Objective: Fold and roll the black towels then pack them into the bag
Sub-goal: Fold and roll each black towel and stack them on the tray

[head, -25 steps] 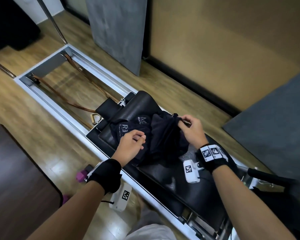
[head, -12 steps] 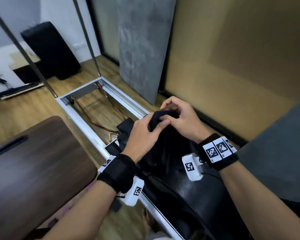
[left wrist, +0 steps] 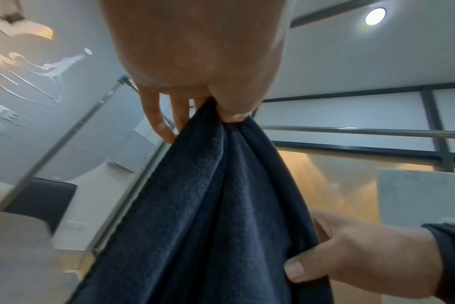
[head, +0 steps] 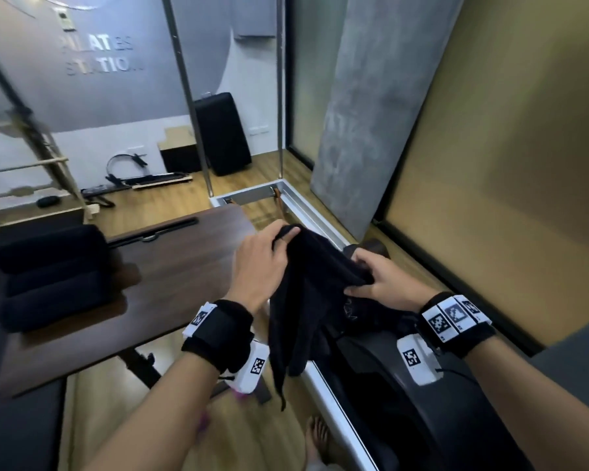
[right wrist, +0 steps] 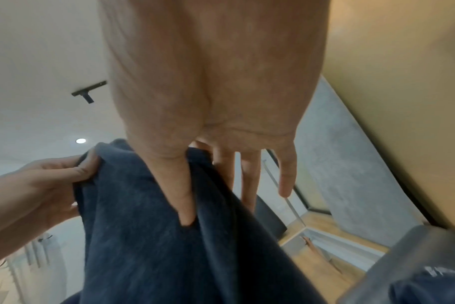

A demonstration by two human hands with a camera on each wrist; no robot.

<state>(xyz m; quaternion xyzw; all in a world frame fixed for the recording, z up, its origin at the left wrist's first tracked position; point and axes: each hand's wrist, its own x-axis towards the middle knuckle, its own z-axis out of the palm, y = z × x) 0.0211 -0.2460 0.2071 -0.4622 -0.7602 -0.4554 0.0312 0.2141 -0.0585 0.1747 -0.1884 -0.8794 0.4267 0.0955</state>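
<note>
Rolled towels (head: pixel 53 277) sit on the desk (head: pixel 181 263) at left. I've lifted the black towel (head: pixel 306 300) off the reformer (head: pixel 405 385); my left hand (head: pixel 262 266) pinches its top corner, my right hand (head: pixel 385 280) grips the bunched edge, ready for spreading.

wood floor (head: pixel 259 171), grey lettered wall (head: pixel 99 56), tan wall (head: pixel 510 137), dark wood table (head: pixel 170 266), ceiling downlight (left wrist: pixel 375 16)

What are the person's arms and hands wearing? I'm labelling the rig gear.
Bare forearms, no sleeves or gloves. The left hand and right hand each have a black wrist strap carrying white square-patterned tags and a small white camera box.
</note>
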